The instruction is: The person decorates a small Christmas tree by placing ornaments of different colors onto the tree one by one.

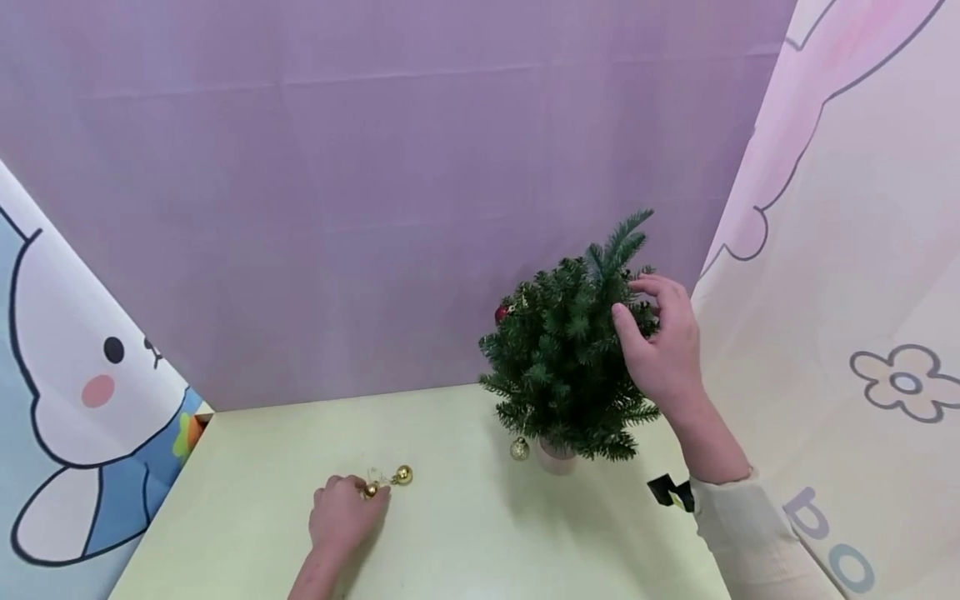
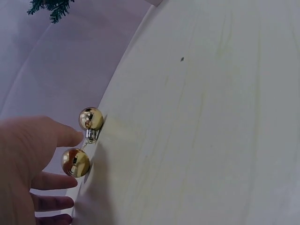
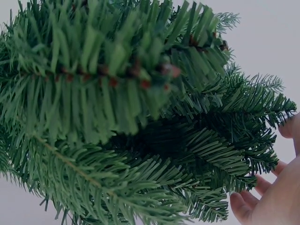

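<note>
Two shiny gold baubles lie close together on the pale table; one gold bauble [image 1: 403, 475] is on the right, the other gold bauble [image 2: 76, 162] sits between the thumb and fingers of my left hand [image 1: 347, 512]. Those fingers are spread rather than closed, with the thumb tip near the baubles' caps and thin strings. A small green Christmas tree [image 1: 562, 350] stands in a light pot [image 1: 557, 458]. At its right side, my right hand [image 1: 666, 342] touches the branch tips with loosely bent, parted fingers. A red bauble [image 1: 501, 313] and a gold patterned bauble [image 1: 520, 449] hang on the tree's left side.
A purple cloth backdrop [image 1: 390, 208] rises behind the table [image 1: 450, 550]. Printed cartoon panels flank it, with a white animal figure [image 1: 75, 367] on the left and a flower outline [image 1: 906, 382] on the right. A small black object [image 1: 663, 490] lies near the right sleeve.
</note>
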A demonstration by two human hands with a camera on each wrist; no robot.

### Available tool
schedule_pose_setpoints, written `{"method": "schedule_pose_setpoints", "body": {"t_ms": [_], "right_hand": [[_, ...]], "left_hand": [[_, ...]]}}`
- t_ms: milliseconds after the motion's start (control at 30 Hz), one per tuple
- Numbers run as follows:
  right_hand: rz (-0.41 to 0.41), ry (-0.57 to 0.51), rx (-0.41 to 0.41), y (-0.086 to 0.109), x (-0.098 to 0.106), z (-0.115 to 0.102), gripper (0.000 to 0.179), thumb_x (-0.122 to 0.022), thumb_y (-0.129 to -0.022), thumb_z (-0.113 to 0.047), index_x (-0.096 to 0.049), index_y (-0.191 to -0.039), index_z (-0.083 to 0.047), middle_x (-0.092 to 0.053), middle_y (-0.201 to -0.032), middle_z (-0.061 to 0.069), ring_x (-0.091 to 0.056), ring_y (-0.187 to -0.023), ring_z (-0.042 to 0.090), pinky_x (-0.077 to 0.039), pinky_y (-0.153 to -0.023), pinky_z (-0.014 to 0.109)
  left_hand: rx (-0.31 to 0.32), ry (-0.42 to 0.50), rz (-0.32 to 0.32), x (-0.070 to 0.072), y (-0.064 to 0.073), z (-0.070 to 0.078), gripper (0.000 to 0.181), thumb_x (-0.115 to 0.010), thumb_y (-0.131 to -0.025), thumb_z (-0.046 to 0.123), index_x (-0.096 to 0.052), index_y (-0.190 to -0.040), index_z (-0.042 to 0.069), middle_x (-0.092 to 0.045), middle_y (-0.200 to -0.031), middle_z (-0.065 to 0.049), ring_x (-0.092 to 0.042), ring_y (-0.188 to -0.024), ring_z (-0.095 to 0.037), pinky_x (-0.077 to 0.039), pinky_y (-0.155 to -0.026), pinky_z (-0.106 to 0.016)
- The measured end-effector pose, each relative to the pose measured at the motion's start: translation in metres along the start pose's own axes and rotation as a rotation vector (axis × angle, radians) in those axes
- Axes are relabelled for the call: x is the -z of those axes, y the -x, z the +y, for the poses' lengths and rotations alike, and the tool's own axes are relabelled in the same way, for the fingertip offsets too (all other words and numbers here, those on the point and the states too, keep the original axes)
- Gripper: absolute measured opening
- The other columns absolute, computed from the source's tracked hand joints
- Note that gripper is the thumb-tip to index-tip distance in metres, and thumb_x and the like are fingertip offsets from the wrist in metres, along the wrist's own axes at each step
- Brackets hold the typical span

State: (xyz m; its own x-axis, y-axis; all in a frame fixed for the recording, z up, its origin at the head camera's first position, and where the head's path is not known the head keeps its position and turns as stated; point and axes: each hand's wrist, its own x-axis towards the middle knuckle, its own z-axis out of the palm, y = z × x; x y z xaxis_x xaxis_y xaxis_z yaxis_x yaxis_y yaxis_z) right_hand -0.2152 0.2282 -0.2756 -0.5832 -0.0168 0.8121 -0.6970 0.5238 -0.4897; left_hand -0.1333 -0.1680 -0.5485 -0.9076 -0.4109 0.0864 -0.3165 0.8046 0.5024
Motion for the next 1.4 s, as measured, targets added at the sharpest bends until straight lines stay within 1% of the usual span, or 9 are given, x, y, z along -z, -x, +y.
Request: {"method": "schedule_pose_setpoints", "body": {"t_ms": [100,200,400,600,700,833,1000,1133,1400], "right_hand": [[0.005,-0.019,0.001,0.001,0.001,0.001,0.030,-0.055,-0.086,-0.021,-0.054,-0.111,-0.005,-0.049,-0.116,0.006,-0.042,-0.107,0.016,-0.034,-0.079,0.040],[-0.001,-0.037,0.008,0.003,0.002,0.003,0.028,-0.052,-0.088,-0.019,-0.054,-0.112,-0.004,-0.049,-0.114,0.006,-0.042,-0.105,0.017,-0.034,-0.078,0.039],[-0.044,0.005,0.045,0.007,-0.001,0.005,0.030,-0.047,-0.091,-0.021,-0.053,-0.117,-0.008,-0.047,-0.121,0.004,-0.038,-0.115,0.017,-0.031,-0.091,0.041],[0.073,0.071,0.104,0.002,-0.002,0.007,0.034,-0.050,-0.087,-0.024,-0.055,-0.113,-0.002,-0.050,-0.119,0.010,-0.040,-0.114,0.021,-0.027,-0.093,0.042],[0.068,0.120,0.073,-0.003,-0.001,0.012,0.040,-0.051,-0.086,-0.028,-0.052,-0.116,-0.001,-0.047,-0.122,0.011,-0.037,-0.116,0.022,-0.024,-0.095,0.042],[0.013,0.132,-0.014,-0.008,0.002,0.019,0.047,-0.050,-0.087,-0.033,-0.046,-0.123,-0.003,-0.044,-0.126,0.010,-0.035,-0.118,0.021,-0.022,-0.097,0.041],[-0.066,0.053,-0.118,-0.004,0.003,0.024,0.051,-0.048,-0.088,-0.035,-0.038,-0.130,-0.008,-0.038,-0.131,0.007,-0.032,-0.121,0.018,-0.025,-0.096,0.043],[-0.120,0.002,-0.132,0.002,0.001,0.024,0.050,-0.046,-0.090,-0.034,-0.035,-0.132,-0.010,-0.036,-0.132,0.006,-0.033,-0.120,0.020,-0.029,-0.092,0.047],[-0.084,-0.025,-0.098,0.007,0.001,0.020,0.043,-0.042,-0.092,-0.030,-0.040,-0.127,-0.005,-0.041,-0.125,0.010,-0.038,-0.114,0.023,-0.030,-0.090,0.046]], "left_hand": [[-0.017,-0.013,0.042,-0.002,0.000,0.000,0.055,-0.063,-0.069,0.056,-0.065,-0.089,0.005,-0.053,-0.088,-0.011,-0.047,-0.083,-0.033,-0.040,-0.057,-0.043],[-0.024,-0.035,0.051,-0.004,0.001,-0.002,0.051,-0.064,-0.070,0.053,-0.064,-0.086,0.005,-0.053,-0.087,-0.012,-0.046,-0.080,-0.033,-0.039,-0.054,-0.043],[-0.026,-0.030,0.061,-0.005,0.001,-0.009,0.046,-0.063,-0.073,0.049,-0.064,-0.089,0.006,-0.053,-0.091,-0.016,-0.046,-0.082,-0.036,-0.039,-0.052,-0.044],[0.003,0.016,0.023,0.003,0.004,-0.016,0.047,-0.063,-0.072,0.051,-0.066,-0.093,0.009,-0.054,-0.097,-0.014,-0.047,-0.087,-0.036,-0.041,-0.053,-0.044],[0.011,0.042,0.026,0.006,0.007,-0.020,0.046,-0.065,-0.070,0.050,-0.066,-0.093,0.010,-0.056,-0.097,-0.013,-0.050,-0.087,-0.035,-0.043,-0.056,-0.045],[-0.030,0.077,0.041,0.007,0.006,-0.021,0.045,-0.066,-0.070,0.049,-0.066,-0.093,0.010,-0.058,-0.098,-0.013,-0.052,-0.088,-0.034,-0.044,-0.062,-0.047],[-0.055,0.107,0.036,0.011,0.009,-0.017,0.045,-0.067,-0.071,0.048,-0.067,-0.095,0.010,-0.059,-0.100,-0.014,-0.054,-0.089,-0.032,-0.044,-0.066,-0.046],[-0.062,0.141,0.035,0.017,0.011,-0.013,0.043,-0.066,-0.072,0.046,-0.066,-0.097,0.012,-0.059,-0.102,-0.011,-0.054,-0.093,-0.030,-0.042,-0.071,-0.045],[-0.107,0.179,0.054,0.040,0.016,0.010,0.043,-0.067,-0.072,0.044,-0.066,-0.100,0.010,-0.057,-0.105,-0.014,-0.053,-0.094,-0.031,-0.043,-0.071,-0.045]]}}
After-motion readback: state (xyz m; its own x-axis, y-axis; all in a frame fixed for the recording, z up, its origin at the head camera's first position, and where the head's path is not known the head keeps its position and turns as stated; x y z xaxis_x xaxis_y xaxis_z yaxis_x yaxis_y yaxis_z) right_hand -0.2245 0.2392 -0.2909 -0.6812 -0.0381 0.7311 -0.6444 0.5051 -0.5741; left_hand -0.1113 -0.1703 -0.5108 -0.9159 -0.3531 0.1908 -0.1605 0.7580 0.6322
